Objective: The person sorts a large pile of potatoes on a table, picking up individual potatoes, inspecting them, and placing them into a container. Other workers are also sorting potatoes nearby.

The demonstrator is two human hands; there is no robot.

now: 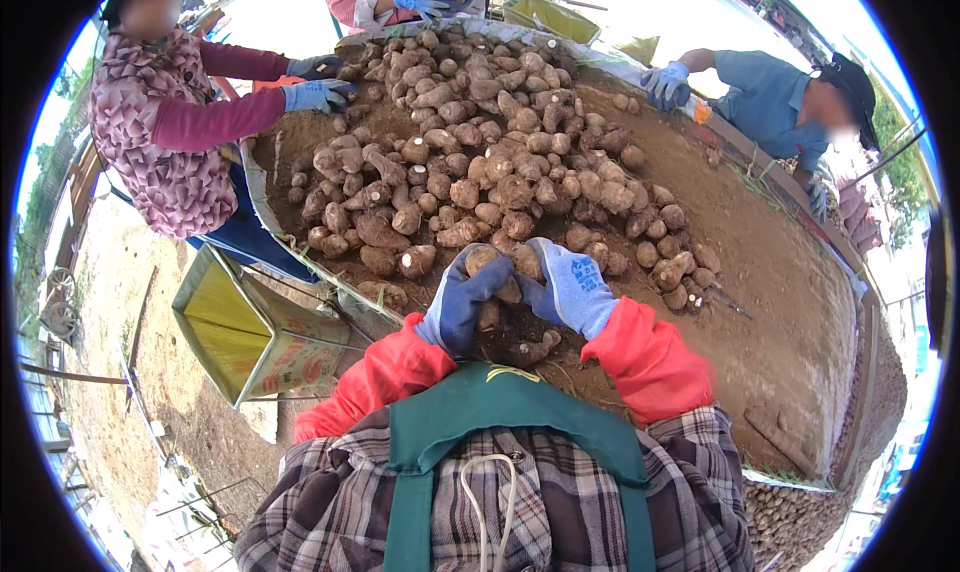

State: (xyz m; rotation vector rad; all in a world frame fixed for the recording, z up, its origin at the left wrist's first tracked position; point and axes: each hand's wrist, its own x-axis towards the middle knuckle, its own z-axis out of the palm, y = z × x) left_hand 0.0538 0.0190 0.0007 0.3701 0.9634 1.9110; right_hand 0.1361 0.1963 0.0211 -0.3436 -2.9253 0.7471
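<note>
My left hand (463, 306), in a blue coated work glove, is closed around a brown taro corm (481, 258). My right hand (571, 283), gloved the same way, grips a smaller taro corm (527, 260) right beside it. Whether the two corms are joined cannot be told. Both hands are in front of my green apron (517, 396), at the near edge of a large taro heap (487, 144) on a soil-covered table. Below the hands lies a loose elongated taro (531, 349). Some corms in the heap show white cut ends.
An open yellow-lined woven bag (259, 339) stands left of the table. One person's gloved hands (319, 92) touch the heap at left. Another person's gloved hands (427, 0) are at the far side; a third person (772, 99) leans at right. A thin dark tool (731, 300) lies right of the heap.
</note>
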